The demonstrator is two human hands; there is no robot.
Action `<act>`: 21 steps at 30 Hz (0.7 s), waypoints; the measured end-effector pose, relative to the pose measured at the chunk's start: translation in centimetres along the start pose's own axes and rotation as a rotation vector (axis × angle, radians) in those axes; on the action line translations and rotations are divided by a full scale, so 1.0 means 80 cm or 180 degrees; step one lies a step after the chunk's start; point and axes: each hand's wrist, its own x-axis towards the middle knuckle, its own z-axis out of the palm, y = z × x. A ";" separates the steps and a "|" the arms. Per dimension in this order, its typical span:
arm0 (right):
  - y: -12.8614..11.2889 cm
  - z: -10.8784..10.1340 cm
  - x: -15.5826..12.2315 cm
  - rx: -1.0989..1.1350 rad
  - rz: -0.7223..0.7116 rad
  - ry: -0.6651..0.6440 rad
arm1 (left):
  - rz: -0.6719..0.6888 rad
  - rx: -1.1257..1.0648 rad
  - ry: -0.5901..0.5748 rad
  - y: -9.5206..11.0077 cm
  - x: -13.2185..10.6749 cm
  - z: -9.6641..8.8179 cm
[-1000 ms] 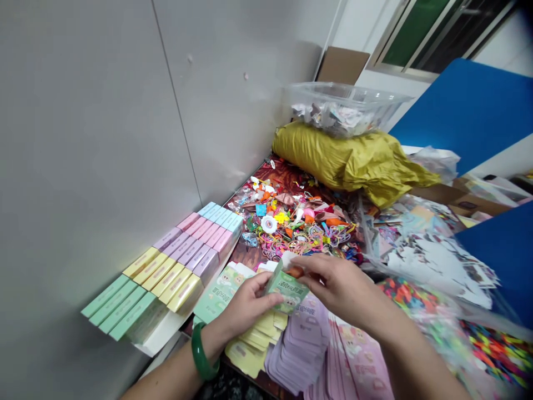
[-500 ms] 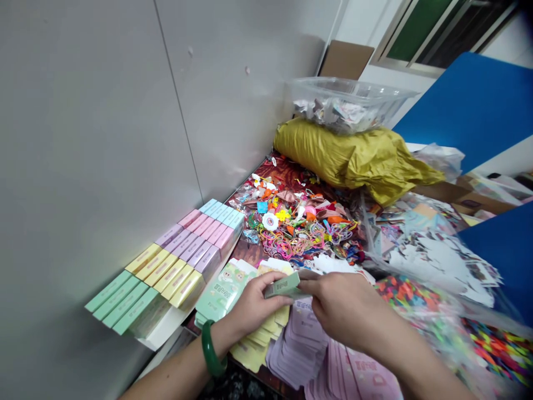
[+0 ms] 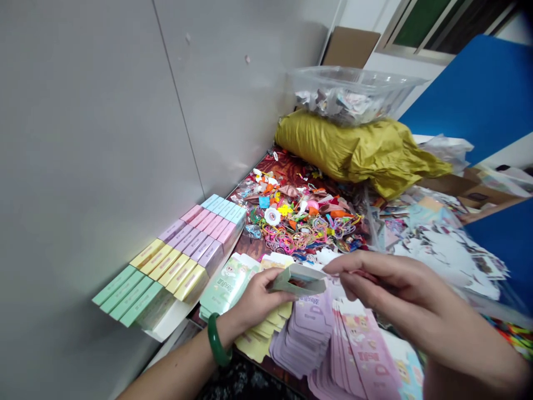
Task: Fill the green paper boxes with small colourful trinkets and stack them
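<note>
My left hand, with a green bangle on its wrist, is closed on a small green paper box held with its open end facing right. My right hand is just to the right of the box mouth, its fingers pinched together on something thin that I cannot make out. Under both hands lie fanned stacks of flat box blanks: purple ones, pink ones, yellow ones and green ones.
Rows of finished pastel boxes lie along the grey wall on the left. A pile of coloured rubber bands and small trinkets sits behind the hands. Further back are a yellow bag and a clear plastic tub. Bags of paper bits lie at right.
The green box has turned so that its open end faces right. My right hand has drawn back from the box to the right, fingers now pinched.
</note>
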 end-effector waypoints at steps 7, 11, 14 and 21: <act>0.014 0.024 0.014 0.0237 -0.0176 -0.0310 | -0.0122 -0.0234 -0.0030 0.006 -0.002 0.009; 0.028 0.030 0.013 -0.0299 -0.0368 0.0198 | -0.0202 -0.0397 -0.0105 0.003 -0.004 0.011; 0.039 0.030 0.004 -0.0587 -0.0315 0.0605 | -0.0188 -0.0464 -0.0129 0.002 -0.005 0.012; 0.069 0.058 -0.020 -0.0181 0.0055 0.0963 | -0.0160 -0.0452 0.0029 0.003 -0.006 0.022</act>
